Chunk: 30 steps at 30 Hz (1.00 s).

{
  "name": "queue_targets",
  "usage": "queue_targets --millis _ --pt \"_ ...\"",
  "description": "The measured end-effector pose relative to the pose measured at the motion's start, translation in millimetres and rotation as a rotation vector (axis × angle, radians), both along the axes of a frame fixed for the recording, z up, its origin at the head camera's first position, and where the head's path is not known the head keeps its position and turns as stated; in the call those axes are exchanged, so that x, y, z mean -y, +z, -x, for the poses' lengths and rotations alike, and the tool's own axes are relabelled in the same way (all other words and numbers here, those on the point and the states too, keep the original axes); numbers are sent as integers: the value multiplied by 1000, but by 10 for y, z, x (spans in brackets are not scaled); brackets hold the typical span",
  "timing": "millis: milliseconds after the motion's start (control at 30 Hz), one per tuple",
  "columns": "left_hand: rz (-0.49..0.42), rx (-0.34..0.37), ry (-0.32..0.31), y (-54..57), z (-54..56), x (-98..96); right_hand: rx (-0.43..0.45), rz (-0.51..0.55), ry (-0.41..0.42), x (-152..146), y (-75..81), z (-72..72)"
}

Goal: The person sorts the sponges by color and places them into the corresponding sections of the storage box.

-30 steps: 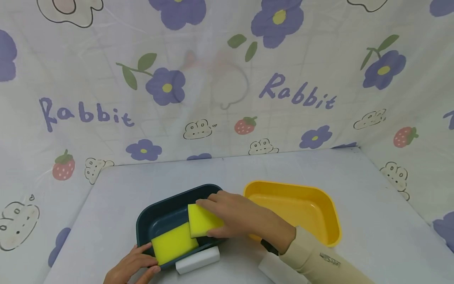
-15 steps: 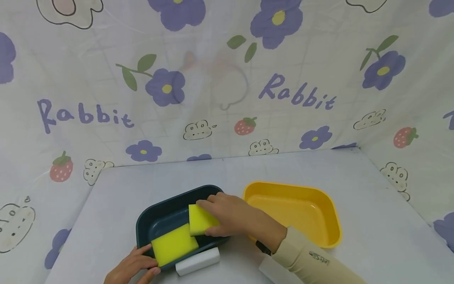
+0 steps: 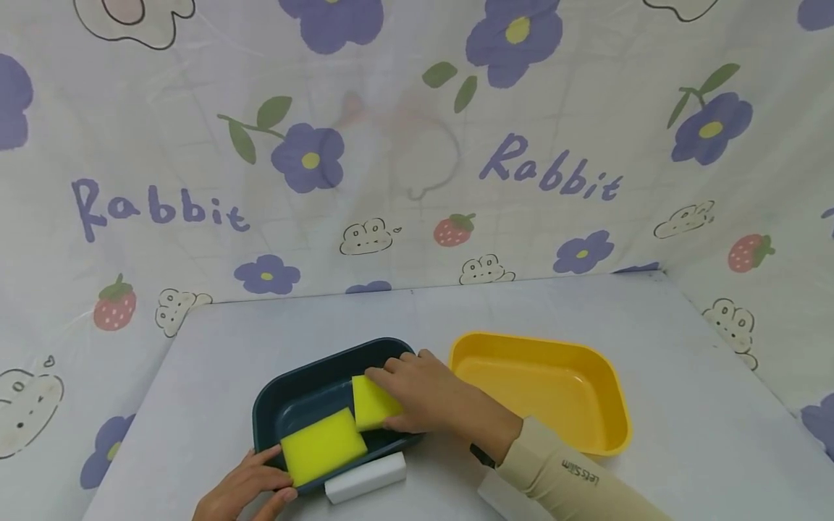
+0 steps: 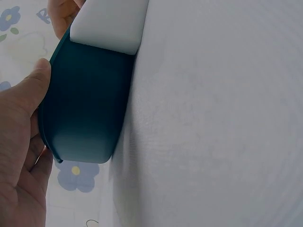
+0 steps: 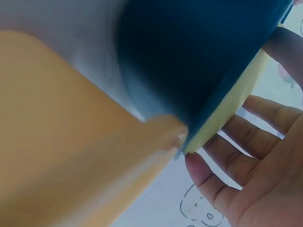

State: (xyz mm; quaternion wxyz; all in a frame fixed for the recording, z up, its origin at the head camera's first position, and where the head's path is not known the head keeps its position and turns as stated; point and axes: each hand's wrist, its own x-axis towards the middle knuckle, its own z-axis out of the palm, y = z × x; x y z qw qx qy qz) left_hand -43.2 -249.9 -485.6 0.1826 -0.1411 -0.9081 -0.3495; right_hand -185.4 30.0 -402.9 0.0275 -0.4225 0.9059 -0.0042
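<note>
A dark blue tray [image 3: 306, 394] stands at the table's middle left, and two yellow sponges are in it. One sponge [image 3: 323, 446] lies flat along the front left. My left hand [image 3: 247, 486] holds the tray's left front corner; in the left wrist view its thumb presses the outer wall near the rim. My right hand [image 3: 422, 394] grips the other sponge [image 3: 369, 400] at the tray's right end, hiding its right part. In the right wrist view the fingers spread along that pale yellow sponge [image 5: 234, 104], just above the rim.
A yellow tray [image 3: 541, 383] stands to the right, partly behind my right forearm. One white block [image 3: 365, 477] lies against the dark tray's front wall. Another white block [image 3: 511, 499] is partly covered by my sleeve. A printed cloth backdrop [image 3: 417, 159] rises behind the table.
The gripped sponge has shifted slightly right and now shows a small gap from the flat sponge. My right forearm has come a little left. The left hand stays at the tray corner.
</note>
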Motion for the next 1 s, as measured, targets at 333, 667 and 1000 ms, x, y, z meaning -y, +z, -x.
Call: queue_targets --millis 333,667,1000 --pt "-17 -8 -11 16 -7 -14 -79 3 -51 89 -126 14" --pt "15 -23 -2 10 7 2 -68 26 -162 210 -165 -33" --pt "-6 -27 -15 -3 1 3 -75 -12 -238 295 -221 -61"
